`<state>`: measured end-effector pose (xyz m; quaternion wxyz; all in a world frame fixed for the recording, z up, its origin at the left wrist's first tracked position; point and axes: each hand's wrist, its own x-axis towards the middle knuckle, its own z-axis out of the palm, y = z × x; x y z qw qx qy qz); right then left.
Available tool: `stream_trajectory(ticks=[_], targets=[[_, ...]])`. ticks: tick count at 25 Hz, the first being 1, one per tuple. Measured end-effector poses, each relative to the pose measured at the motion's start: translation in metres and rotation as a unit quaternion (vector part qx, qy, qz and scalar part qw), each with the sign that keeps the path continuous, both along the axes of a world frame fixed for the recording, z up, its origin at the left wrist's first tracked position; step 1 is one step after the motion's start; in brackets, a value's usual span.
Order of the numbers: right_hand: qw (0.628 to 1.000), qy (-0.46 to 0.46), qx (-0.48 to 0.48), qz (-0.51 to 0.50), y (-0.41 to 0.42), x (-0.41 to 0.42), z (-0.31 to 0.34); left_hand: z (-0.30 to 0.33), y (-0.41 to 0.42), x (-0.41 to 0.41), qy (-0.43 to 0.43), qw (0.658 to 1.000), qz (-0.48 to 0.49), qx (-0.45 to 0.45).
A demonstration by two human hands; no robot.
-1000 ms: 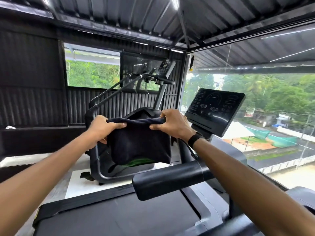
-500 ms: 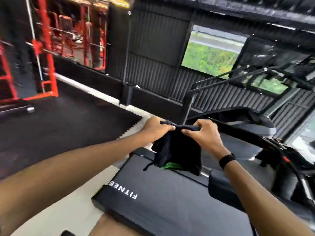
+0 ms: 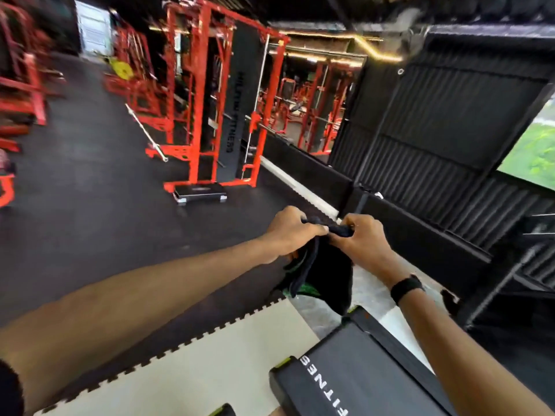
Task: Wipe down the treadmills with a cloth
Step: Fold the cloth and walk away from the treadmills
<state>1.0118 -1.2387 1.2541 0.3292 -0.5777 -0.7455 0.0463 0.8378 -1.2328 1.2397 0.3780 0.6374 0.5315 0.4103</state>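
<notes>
A dark cloth (image 3: 327,271) with a green patch hangs in the air between my hands, bunched at its top edge. My left hand (image 3: 289,232) grips the top edge from the left. My right hand (image 3: 365,238), with a black band on its wrist, grips the same edge right beside it. Below them, at the lower right, lies the rear end of a black treadmill (image 3: 357,373) with white lettering on its belt. The cloth hangs above the floor just beyond the treadmill's end and does not touch it.
A pale floor mat (image 3: 192,364) with a toothed edge lies to the left of the treadmill. Black rubber flooring stretches beyond. An orange rack (image 3: 216,109) with a low step platform (image 3: 199,193) stands at the back. A black corrugated wall (image 3: 435,130) runs along the right.
My view has swung left, away from the treadmill console and window toward the gym floor. My hands have drawn together, bunching the cloth's top edge.
</notes>
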Motion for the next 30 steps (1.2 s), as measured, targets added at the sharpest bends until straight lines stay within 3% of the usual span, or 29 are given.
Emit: stream_trajectory(ticks=[14, 22, 25, 30], targets=[[0.961, 0.082, 0.013, 0.265, 0.177, -0.348, -0.013, -0.005, 0.090, -0.324, -0.029, 0.968, 0.249, 0.004], [0.909, 0.019, -0.013, 0.417, 0.284, -0.492, -0.030, -0.020, 0.151, -0.456, 0.073, 0.920, 0.385, 0.001], [0.900, 0.041, -0.019, 0.433, 0.316, -0.551, -0.032, -0.025, 0.169, -0.507, 0.104, 0.899, 0.424, 0.029], [0.893, -0.038, -0.002, 0.447, 0.367, -0.641, -0.066, -0.062, 0.212, -0.596, 0.162, 0.877, 0.450, 0.039]])
